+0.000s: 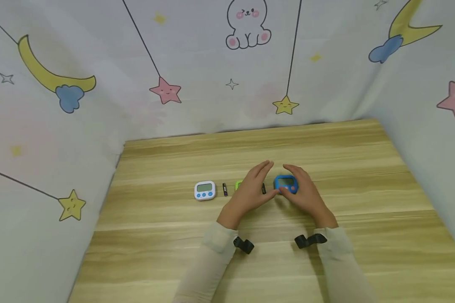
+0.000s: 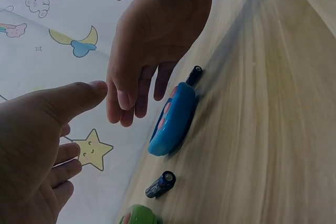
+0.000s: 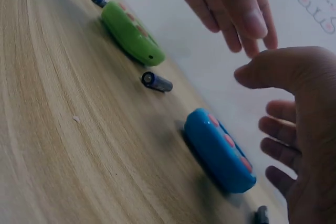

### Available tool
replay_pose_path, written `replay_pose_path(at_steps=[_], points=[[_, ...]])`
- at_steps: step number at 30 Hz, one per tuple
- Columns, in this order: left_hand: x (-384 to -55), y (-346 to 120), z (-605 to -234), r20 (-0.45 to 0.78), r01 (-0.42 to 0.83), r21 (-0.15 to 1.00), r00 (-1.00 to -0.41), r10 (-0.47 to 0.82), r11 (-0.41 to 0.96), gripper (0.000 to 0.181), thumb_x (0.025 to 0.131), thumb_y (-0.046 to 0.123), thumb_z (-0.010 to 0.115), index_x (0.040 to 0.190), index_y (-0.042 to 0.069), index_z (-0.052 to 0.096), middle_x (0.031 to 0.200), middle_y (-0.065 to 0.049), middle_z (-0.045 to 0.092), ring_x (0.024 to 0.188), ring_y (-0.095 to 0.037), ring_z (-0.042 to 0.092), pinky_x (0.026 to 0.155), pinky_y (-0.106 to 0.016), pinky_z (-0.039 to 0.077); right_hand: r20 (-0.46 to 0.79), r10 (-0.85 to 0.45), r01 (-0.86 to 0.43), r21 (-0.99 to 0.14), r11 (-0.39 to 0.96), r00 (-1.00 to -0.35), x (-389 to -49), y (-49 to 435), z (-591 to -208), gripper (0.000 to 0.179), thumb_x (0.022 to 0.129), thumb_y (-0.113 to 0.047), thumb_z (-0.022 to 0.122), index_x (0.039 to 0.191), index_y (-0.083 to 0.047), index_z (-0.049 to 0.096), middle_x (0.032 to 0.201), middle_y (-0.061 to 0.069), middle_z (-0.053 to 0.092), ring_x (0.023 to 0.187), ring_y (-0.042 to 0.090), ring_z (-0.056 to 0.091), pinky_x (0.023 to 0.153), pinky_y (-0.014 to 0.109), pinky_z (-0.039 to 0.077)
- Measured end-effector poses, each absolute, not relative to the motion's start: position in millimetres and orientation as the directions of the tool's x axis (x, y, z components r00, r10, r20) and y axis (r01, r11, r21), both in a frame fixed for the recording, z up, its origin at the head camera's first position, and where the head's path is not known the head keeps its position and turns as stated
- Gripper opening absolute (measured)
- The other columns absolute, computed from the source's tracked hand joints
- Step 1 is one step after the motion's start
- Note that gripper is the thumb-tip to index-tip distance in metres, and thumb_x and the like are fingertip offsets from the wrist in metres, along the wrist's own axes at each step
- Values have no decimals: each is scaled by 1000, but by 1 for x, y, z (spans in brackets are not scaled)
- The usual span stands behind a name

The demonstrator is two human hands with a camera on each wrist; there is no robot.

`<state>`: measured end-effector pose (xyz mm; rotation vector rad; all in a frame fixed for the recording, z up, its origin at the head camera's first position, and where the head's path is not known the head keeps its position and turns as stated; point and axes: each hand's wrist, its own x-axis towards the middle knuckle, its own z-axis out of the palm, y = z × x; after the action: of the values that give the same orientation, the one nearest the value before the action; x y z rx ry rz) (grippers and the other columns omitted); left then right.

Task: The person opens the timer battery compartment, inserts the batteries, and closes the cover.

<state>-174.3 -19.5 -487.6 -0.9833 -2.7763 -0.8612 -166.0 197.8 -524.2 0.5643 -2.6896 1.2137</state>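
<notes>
Both hands are raised over the table with their thumbs almost meeting, and neither holds anything. My left hand [image 1: 250, 189] covers most of a green digital timer [image 3: 128, 35] in the head view. Its fingers are gently bent and spread from the thumb. My right hand [image 1: 305, 191] hovers over a blue digital timer [image 1: 286, 182] with pinkish buttons and partly hides it. In the left wrist view, a gap shows between that hand's fingertips and the blue timer. A dark battery [image 3: 156, 82] lies between the green and blue timers, and another battery [image 2: 194, 75] lies beyond the blue one.
To the left on the wood-grain table [image 1: 155, 252] are a white timer [image 1: 204, 190] with blue buttons and a battery [image 1: 225, 189] beside it. The timers and batteries form a row. A patterned cloth [image 1: 212, 84] rises behind the table and along its sides.
</notes>
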Motion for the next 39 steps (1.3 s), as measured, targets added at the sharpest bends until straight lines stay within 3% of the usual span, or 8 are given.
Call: replay_pose_path(at_steps=[6,25,39], points=[[-176,-7,-494,191,564,505,-811,553,653,81,92,47,65,154,12,27,155,-7,31,142,-20,29,113,-33,31,208,-286,-347,-697,627,-935,-165,198,-526,68,87,-21,73,145,-7,42,146,17,40,133,39,37,104,60,35],[-180,13,-498,-37,448,437,-857,514,780,67,92,37,68,147,10,42,145,-7,47,134,-21,43,110,-31,35,162,-321,-353,-582,733,-933,-167,206,-524,67,81,-21,73,140,0,49,137,20,49,125,40,44,103,58,35],[-182,20,-503,-32,461,392,-858,512,797,58,93,32,67,143,9,49,139,-5,54,130,-18,48,115,-31,26,124,-294,-313,-536,784,-948,-165,211,-524,68,81,-23,74,140,0,50,133,19,51,124,39,44,104,62,24]])
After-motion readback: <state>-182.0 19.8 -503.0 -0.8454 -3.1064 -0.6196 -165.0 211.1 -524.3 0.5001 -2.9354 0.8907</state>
